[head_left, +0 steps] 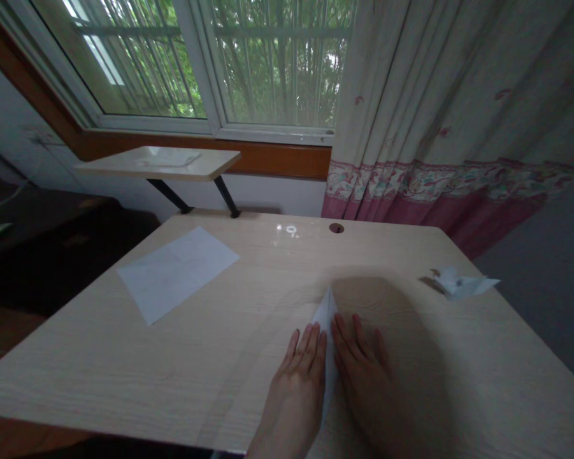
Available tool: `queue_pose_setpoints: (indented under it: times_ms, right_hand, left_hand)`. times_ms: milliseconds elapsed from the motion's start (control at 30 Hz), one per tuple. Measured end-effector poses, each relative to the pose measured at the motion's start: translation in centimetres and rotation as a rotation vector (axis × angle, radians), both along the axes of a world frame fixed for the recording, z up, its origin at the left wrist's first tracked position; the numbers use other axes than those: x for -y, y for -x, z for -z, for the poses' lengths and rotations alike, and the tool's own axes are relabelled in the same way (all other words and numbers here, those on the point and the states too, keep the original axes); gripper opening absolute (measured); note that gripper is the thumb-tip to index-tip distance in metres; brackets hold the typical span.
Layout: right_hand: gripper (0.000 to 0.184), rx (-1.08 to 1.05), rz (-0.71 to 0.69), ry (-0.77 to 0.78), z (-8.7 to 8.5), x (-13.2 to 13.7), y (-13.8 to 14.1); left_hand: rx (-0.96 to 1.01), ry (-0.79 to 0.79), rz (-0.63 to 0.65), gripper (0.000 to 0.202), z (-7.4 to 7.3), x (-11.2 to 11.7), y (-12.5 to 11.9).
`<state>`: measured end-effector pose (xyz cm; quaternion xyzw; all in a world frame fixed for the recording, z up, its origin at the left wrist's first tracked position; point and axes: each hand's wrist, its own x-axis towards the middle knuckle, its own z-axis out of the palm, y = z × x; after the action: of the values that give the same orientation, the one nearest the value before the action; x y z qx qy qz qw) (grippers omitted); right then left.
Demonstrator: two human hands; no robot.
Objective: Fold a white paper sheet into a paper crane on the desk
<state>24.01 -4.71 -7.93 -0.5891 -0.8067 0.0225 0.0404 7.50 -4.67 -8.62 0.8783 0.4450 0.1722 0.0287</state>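
A white sheet of paper (323,311), folded to a narrow point at its far end, lies flat on the desk in front of me. My left hand (299,376) rests on its left side with the fingers stretched out. On its right side lies my right hand (363,370), fingers also straight and slightly apart. Between the two hands a strip of the folded paper shows, with a crease running down from the tip. The rest of the paper is hidden under my palms and fingers.
A flat white sheet (179,274) lies at the left of the wooden desk (195,370). Toward the right edge sits a folded paper piece (463,284). A raised shelf (162,162) stands at the back left, and a round cable hole (336,228) is near the rear edge.
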Motion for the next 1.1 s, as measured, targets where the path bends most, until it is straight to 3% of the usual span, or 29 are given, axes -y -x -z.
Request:
queue_pose_setpoints:
  times_ms: [200, 300, 433, 667, 967, 1100]
  right_hand:
    - [0.064, -0.013, -0.030, 0.016, -0.2, -0.1, -0.1]
    - [0.063, -0.020, -0.028, 0.037, -0.7, -0.3, -0.2]
    - [0.057, -0.045, -0.051, 0.058, -1.1, -0.7, -0.7]
    - [0.053, -0.064, -0.031, 0.073, -0.7, -1.1, -1.6]
    - [0.061, 0.090, 0.003, -0.030, -1.2, 0.9, -1.3]
    - [0.061, 0.110, -0.052, -0.137, -0.9, 2.1, -1.2]
  left_hand:
    - [-0.012, 0.082, 0.005, 0.073, -1.4, 0.2, 0.0]
    - [-0.021, 0.090, 0.005, 0.065, -2.0, 0.1, 0.0]
    - [-0.020, 0.032, -0.025, 0.051, -1.7, 0.1, -0.3]
    - [-0.060, -0.028, -0.054, 0.046, -1.4, 0.0, -0.3]
    - [-0.297, -0.285, 0.005, 0.041, -1.6, -2.1, 1.0]
    - [-0.333, -0.306, 0.047, 0.038, -1.9, -3.3, 1.7]
